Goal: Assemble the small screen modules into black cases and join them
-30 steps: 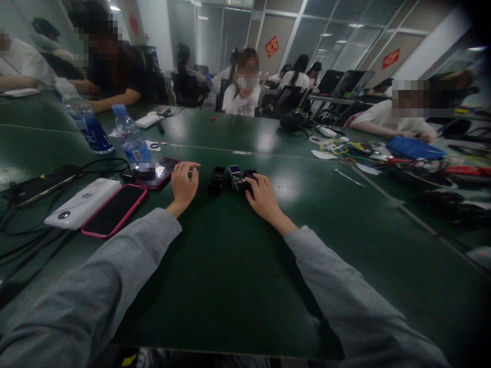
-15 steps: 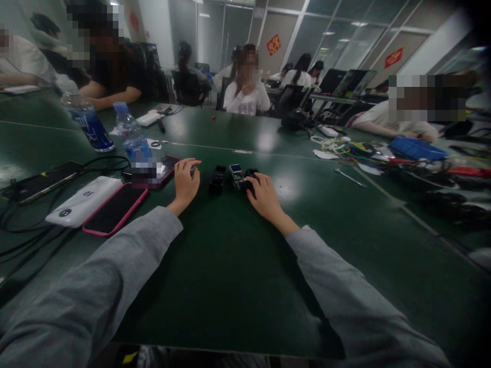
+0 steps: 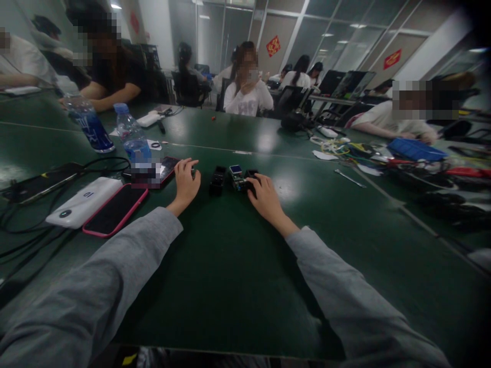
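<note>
My left hand (image 3: 186,183) hovers low over the table beside a dark phone (image 3: 168,170), its fingers curved and apart. A small dark bit shows between its thumb and fingers, too small to make out. To its right lies a black rectangular case part (image 3: 218,180). A small circuit board with a screen (image 3: 236,173) sits between that part and my right hand (image 3: 265,197). My right fingers are spread, with their tips at a second black case part (image 3: 251,173) and the board's right edge. Whether they press on either is hard to see.
To the left are a pink-edged phone (image 3: 115,209), a white power bank (image 3: 84,202), cables and two bottles, one clear (image 3: 132,134) and one blue-labelled (image 3: 90,125). Rightward lie a wrench (image 3: 350,178), a blue tray (image 3: 416,149) and tangled wires. Several people sit around.
Both hands stay almost where they were, with only slight finger movement. The case parts and board have not visibly moved. The camera view has shifted a little.
</note>
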Demonstrator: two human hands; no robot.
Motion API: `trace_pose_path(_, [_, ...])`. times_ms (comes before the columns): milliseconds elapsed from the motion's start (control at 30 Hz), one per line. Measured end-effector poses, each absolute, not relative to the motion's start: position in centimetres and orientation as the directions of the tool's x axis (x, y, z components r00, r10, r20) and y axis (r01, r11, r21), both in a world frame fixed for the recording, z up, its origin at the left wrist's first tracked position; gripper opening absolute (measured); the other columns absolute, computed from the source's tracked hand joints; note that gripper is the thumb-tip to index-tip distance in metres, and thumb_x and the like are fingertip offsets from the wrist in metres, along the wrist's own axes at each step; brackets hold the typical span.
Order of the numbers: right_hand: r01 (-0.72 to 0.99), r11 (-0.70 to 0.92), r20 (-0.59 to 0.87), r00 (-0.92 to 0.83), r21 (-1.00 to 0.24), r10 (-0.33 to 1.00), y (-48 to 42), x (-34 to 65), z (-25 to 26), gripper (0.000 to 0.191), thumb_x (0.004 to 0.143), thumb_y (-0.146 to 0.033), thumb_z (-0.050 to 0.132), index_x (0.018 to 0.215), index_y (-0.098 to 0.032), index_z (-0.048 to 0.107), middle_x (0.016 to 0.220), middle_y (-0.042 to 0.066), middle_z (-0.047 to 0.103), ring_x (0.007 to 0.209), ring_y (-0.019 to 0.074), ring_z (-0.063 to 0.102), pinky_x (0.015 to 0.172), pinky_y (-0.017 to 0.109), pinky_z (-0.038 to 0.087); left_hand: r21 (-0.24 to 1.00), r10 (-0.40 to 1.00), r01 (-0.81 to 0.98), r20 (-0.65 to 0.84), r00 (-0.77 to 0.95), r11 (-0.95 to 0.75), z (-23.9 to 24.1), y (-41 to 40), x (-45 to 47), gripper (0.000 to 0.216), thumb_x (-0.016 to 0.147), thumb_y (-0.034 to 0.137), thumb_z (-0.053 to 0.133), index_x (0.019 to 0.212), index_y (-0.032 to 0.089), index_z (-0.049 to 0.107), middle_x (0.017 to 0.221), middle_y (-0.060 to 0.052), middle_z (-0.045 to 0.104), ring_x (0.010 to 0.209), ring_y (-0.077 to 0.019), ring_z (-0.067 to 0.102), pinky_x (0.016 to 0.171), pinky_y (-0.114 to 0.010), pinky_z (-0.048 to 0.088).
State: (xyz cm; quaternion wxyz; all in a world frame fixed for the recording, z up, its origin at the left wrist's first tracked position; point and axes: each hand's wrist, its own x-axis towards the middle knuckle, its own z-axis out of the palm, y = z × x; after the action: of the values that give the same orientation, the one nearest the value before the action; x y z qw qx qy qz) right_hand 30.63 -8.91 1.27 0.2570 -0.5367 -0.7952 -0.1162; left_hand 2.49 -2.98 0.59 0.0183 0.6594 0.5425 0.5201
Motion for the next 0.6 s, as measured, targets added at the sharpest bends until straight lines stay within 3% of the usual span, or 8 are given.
trace_pose_path(200, [0.940,0.301,0.573,-0.159,-0.162,0.804,-8.69,31.14,0.78,0.039,0.091,-0.023,0.047,0.130,-0.019,0.052,0.134,0.018,0.038,0.126,0.0362,0.040,0.097,0.058,0.048,0.618,0.750,0.668,0.648,-0.134,-0.414,0.39,-2.90,2.50,0.030,0.084,0.013,0.054,0.112,0.022,0.059,0.128,-0.012,0.054,0.127,-0.0266,0.045,0.113,-0.051,0.034])
trace_pose_path(600, [0.938,0.253,0.527,-0.095,-0.235,0.845,-8.92,30.93,0.79,0.047,0.091,-0.024,0.046,0.138,-0.018,0.044,0.138,0.020,0.035,0.125,0.0377,0.044,0.089,0.056,0.054,0.599,0.767,0.683,0.636,-0.090,-0.417,0.35,-2.75,2.38,0.028,0.083,0.012,0.054,0.108,0.022,0.062,0.123,-0.010,0.058,0.125,-0.0267,0.047,0.112,-0.051,0.035])
